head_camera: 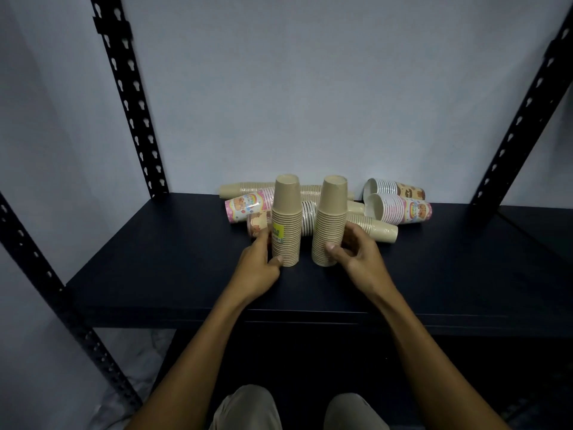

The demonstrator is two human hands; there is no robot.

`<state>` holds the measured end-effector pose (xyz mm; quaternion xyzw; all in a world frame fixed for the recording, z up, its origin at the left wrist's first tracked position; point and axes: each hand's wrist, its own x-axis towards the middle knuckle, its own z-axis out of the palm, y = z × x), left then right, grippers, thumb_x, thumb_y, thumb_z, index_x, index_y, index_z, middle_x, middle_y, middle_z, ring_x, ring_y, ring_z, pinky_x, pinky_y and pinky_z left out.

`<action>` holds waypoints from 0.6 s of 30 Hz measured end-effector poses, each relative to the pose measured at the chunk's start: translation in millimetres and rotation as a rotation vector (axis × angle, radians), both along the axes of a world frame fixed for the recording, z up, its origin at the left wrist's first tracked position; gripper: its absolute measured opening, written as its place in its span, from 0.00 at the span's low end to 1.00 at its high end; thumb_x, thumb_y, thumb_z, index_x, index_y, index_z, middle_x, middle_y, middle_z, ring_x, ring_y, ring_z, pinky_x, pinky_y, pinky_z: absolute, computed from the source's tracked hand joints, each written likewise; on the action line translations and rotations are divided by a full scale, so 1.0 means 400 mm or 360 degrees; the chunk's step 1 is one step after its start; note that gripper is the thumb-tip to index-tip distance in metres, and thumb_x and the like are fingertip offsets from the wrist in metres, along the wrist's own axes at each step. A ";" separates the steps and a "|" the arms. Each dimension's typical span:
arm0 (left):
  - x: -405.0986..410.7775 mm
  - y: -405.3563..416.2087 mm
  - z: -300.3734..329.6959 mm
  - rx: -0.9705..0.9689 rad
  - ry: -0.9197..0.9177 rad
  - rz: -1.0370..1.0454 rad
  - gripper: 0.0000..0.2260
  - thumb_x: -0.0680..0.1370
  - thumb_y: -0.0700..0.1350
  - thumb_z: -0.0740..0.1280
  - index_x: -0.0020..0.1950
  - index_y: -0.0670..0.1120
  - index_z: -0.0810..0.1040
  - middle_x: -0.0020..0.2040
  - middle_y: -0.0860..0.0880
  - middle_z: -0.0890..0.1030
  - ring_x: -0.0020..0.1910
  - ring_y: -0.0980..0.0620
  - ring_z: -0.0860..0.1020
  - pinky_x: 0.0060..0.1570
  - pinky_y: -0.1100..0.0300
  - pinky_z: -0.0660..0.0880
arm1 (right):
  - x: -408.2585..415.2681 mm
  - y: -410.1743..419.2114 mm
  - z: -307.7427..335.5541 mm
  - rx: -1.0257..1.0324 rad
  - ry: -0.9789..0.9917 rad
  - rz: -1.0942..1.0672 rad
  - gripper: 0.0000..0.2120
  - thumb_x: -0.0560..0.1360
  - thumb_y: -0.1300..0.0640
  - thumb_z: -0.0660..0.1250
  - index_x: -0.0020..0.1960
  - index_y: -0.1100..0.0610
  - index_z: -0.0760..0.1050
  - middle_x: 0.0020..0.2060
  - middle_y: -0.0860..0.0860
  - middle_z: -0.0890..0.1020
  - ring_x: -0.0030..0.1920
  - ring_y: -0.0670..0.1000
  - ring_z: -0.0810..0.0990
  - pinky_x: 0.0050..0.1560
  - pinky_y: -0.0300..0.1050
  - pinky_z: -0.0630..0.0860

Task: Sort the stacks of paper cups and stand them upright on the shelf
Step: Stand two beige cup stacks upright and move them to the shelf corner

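Note:
Two tan cup stacks stand upside down, side by side, on the dark shelf. My left hand grips the base of the left tan stack, which bears a yellow label. The base of the right tan stack sits in the curled fingers of my right hand. Behind them several stacks lie on their sides: a tan one at the back, a pink patterned one, a tan one at the right, and two white-and-pink patterned ones.
Black perforated uprights frame the shelf: one at the back left, one at the back right, another at the front left. A pale wall closes the back. A lower shelf level and my knees show below the front edge.

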<state>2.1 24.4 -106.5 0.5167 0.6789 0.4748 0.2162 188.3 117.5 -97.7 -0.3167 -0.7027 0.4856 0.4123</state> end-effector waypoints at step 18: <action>0.007 0.009 -0.010 -0.0087 0.0248 0.0045 0.24 0.78 0.48 0.66 0.72 0.51 0.63 0.71 0.51 0.72 0.71 0.51 0.69 0.68 0.47 0.67 | 0.007 -0.007 -0.002 0.0067 0.0017 -0.0077 0.28 0.77 0.68 0.65 0.73 0.50 0.65 0.64 0.49 0.78 0.65 0.44 0.76 0.64 0.44 0.74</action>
